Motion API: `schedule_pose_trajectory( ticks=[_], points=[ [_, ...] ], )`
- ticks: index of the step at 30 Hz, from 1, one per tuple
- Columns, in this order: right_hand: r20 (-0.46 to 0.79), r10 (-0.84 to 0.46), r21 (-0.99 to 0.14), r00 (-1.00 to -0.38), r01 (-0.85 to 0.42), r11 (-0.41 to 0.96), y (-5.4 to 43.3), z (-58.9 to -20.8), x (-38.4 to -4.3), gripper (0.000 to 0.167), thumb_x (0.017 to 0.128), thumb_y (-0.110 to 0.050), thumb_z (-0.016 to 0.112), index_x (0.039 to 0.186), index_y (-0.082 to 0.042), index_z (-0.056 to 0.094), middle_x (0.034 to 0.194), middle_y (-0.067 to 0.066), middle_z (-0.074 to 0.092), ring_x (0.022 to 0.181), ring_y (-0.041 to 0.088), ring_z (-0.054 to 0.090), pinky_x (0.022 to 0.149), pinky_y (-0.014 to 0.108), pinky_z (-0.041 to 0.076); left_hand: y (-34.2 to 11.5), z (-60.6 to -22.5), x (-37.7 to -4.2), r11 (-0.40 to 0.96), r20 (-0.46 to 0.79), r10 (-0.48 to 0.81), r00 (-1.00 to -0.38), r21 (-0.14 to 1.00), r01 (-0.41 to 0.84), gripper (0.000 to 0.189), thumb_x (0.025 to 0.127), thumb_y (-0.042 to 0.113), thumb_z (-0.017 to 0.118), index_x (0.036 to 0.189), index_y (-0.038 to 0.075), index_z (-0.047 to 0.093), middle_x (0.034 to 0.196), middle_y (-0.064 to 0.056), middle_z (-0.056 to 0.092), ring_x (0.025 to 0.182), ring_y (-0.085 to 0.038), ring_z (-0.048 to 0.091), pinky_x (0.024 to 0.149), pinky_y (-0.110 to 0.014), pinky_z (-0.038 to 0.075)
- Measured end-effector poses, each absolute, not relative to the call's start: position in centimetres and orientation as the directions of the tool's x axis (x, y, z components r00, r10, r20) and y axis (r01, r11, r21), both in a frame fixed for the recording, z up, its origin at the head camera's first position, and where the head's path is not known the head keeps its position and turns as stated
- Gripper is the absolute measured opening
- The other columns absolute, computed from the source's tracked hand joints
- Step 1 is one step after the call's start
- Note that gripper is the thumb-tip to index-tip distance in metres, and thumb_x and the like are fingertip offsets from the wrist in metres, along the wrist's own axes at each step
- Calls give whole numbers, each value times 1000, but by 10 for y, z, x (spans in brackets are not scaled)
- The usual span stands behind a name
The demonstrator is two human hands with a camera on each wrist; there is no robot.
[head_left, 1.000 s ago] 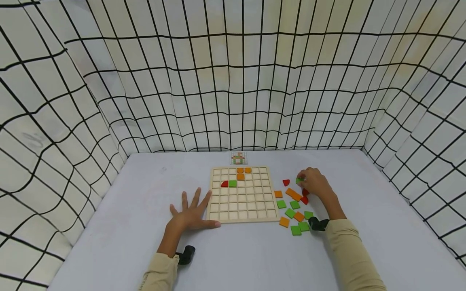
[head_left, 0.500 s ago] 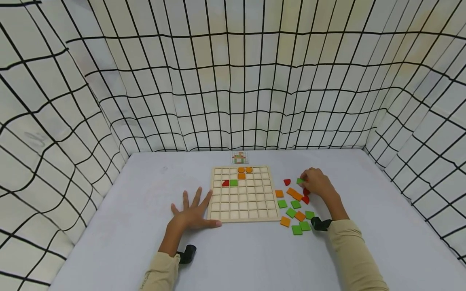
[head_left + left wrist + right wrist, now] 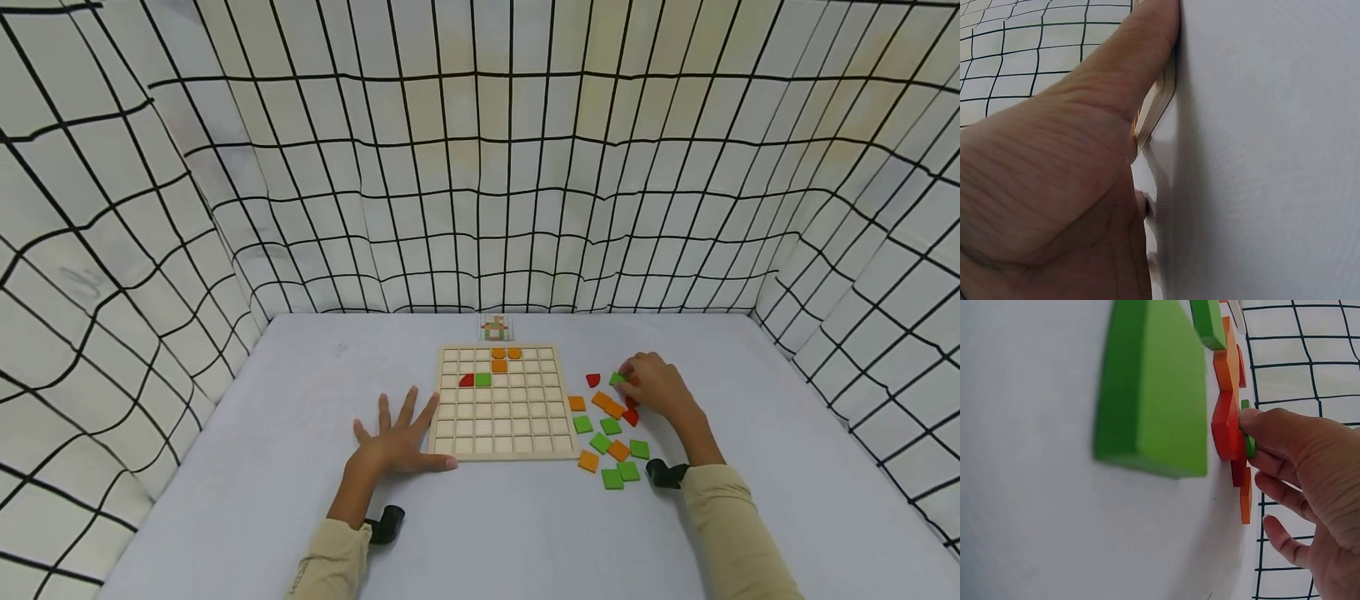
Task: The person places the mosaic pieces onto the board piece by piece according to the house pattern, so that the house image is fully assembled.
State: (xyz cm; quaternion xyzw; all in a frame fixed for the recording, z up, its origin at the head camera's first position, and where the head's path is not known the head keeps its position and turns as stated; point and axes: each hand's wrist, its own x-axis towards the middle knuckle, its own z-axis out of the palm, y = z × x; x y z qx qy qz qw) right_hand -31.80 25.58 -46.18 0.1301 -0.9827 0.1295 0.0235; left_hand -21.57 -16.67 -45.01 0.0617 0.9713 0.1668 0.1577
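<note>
My left hand (image 3: 392,446) lies with spread, straight fingers at the near left corner of a wooden grid board (image 3: 495,458). Its thumb is along the near edge in the head view; in the left wrist view the hand (image 3: 1054,175) partly hides the board's edge (image 3: 1161,100). To the right of the board, my right hand (image 3: 657,387) pinches a green square tile (image 3: 617,378) between thumb and fingers, also visible in the right wrist view as a thin green tile (image 3: 1250,445). Red pieces (image 3: 1225,428) lie close by, partly under the hand.
Loose green tiles (image 3: 612,479), orange tiles (image 3: 588,461) and red quarter-round pieces (image 3: 593,380) are scattered right of the board. Several pieces sit in the grid, including a green tile (image 3: 483,380). A pattern card (image 3: 496,327) lies behind it. Black netting (image 3: 480,200) surrounds the table.
The view has shifted slightly. My right hand stays over the same spot, and the green tile at its fingertips has turned a little. The left hand has not moved on the table.
</note>
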Motion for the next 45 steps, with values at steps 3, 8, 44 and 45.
schedule_pose_trajectory(
  ticks=[3, 8, 44, 45],
  points=[
    [112, -265, -235, -958, -285, 929, 254, -463, -317, 26, 88, -27, 72, 100, -4, 70, 99, 12, 66, 89, 26, 54, 77, 46, 52, -166, -450, -216, 937, -288, 172, -942, 342, 67, 112, 73, 71, 69, 158, 24, 15, 165, -16, -3, 144, -55, -16, 100, -84, -1],
    [140, -292, -222, -946, -318, 922, 248, -458, -317, 24, 88, -26, 71, 100, -5, 71, 103, 12, 67, 93, 28, 55, 79, 47, 52, -167, -450, -216, 938, -289, 169, -942, 339, 64, 111, 73, 70, 69, 158, 24, 14, 165, -16, -3, 144, -54, -16, 100, -84, -1],
    [150, -550, -313, -821, -567, 762, 171, -454, -326, 27, 90, -30, 71, 107, -9, 69, 109, 5, 65, 109, 26, 56, 93, 46, 49, -166, -454, -218, 942, -293, 164, -942, 330, 61, 112, 73, 70, 70, 158, 25, 13, 165, -15, -4, 144, -54, -17, 99, -84, -2],
    [146, -554, -312, -820, -570, 761, 168, -453, -326, 26, 90, -30, 71, 106, -10, 69, 108, 5, 65, 109, 26, 56, 92, 46, 49, -166, -455, -218, 942, -295, 165, -941, 331, 61, 112, 73, 70, 70, 158, 25, 13, 165, -15, -4, 144, -55, -17, 99, -84, -2]
  ],
)
